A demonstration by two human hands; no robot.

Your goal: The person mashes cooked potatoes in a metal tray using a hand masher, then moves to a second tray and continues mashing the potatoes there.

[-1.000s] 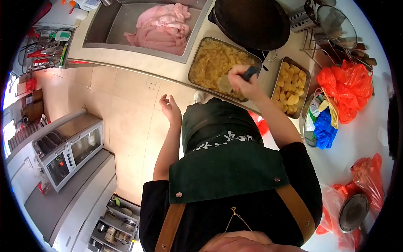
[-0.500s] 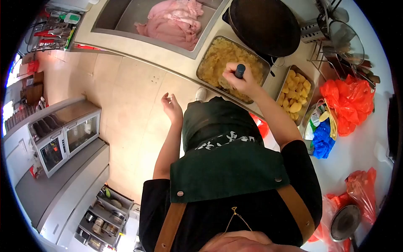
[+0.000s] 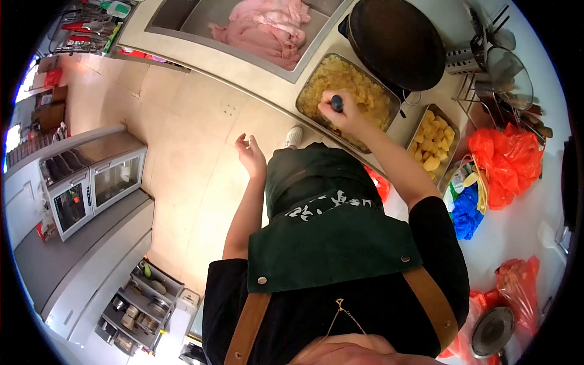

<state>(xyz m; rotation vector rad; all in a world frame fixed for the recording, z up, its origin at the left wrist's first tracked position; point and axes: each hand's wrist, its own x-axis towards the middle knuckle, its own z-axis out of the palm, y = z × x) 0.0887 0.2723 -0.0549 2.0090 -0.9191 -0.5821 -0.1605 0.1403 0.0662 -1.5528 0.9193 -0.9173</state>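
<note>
My right hand [image 3: 339,111] is wrapped round the dark upright handle [image 3: 337,103] of what looks like a masher; its lower end is hidden by the hand and the food. Below it, a metal tray [image 3: 302,108] holds lumpy yellow mash [image 3: 365,91], apparently potato. To the right of that tray stands a smaller metal tray [image 3: 455,148] of peeled yellow potato chunks [image 3: 433,137]. My left hand [image 3: 250,155] hangs over the floor, away from the counter, fingers loosely bent and apart, holding nothing.
A sink [image 3: 194,27] with pink raw meat [image 3: 267,30] lies at the back left. Behind the mash tray sits a large black pan [image 3: 395,45]. Red plastic bags [image 3: 505,164] and a utensil rack [image 3: 471,91] stand right. The counter edge [image 3: 243,91] runs before me.
My right hand has shifted a little left across the mash with the handle. The whole view has swung slightly, and my left hand hangs much as before.
</note>
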